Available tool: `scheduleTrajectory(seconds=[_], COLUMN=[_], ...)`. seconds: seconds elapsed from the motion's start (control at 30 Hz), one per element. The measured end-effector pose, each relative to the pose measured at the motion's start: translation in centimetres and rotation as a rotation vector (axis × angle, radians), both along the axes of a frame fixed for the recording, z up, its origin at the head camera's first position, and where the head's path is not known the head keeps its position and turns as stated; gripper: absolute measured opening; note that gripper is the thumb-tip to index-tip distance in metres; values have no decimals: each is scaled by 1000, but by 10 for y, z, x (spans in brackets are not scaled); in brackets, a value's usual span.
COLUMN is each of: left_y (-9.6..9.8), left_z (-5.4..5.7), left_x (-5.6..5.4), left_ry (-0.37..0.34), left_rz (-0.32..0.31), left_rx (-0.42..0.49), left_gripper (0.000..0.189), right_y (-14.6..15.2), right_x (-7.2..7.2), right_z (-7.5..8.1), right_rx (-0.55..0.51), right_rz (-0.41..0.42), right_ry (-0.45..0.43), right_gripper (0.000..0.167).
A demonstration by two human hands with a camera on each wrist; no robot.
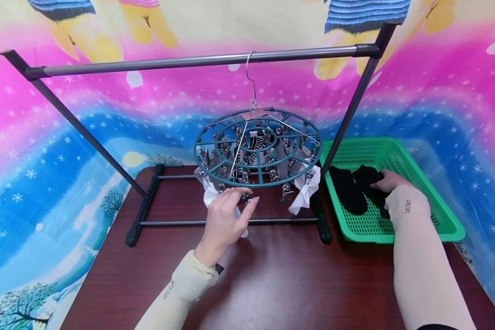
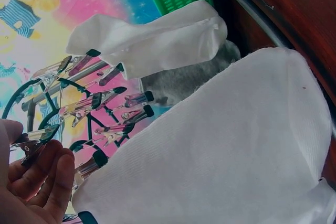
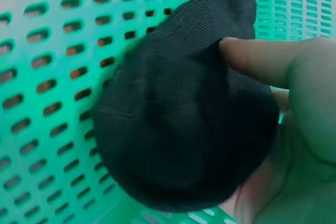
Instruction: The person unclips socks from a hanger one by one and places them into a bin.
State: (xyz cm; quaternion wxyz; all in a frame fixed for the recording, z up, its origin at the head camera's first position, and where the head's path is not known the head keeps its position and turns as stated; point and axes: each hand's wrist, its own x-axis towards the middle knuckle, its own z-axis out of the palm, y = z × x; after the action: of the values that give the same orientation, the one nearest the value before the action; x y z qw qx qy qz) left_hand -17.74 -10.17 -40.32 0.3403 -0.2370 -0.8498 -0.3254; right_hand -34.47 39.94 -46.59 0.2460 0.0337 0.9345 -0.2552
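Observation:
My left hand (image 1: 227, 222) is at the front edge of a round green drying hanger (image 1: 268, 184), pinching one of its metal clips (image 2: 35, 137) between thumb and fingers. Nothing hangs from that clip. White socks (image 2: 220, 140) and a grey one (image 2: 181, 77) hang from neighbouring clips, and a black-and-white patterned sock (image 1: 256, 141) hangs near the hanger's middle. Over in the green basket (image 1: 435, 217), my right hand (image 1: 391, 180) holds a black sock (image 3: 173, 124), its thumb on top and the other fingers mostly hidden behind. Another black sock (image 1: 348, 192) lies to its left.
The hanger hooks over the top bar (image 1: 189, 63) of a dark metal rack standing on a reddish-brown table (image 1: 288, 275). The basket stands beside the rack's right foot (image 1: 324, 231). A patterned cloth (image 1: 20, 151) covers the wall behind and at the sides.

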Motion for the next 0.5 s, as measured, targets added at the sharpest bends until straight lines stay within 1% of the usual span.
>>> scheduleTrajectory(seconds=[0.23,0.37,0.5], left_y=[0,0,0], left_z=[0,0,0], left_x=[0,1,1], left_ry=[-2,-1,4], left_rz=[3,2,3], left_rx=[-2,-2,-1], left_gripper=[27,27,26], right_y=[2,1,0], right_x=[0,-1,-1], right_z=[-5,-5,-4], right_rx=[28,25,40], right_rz=[-1,-6,13], right_ry=[25,26,21], right_gripper=[89,87,82])
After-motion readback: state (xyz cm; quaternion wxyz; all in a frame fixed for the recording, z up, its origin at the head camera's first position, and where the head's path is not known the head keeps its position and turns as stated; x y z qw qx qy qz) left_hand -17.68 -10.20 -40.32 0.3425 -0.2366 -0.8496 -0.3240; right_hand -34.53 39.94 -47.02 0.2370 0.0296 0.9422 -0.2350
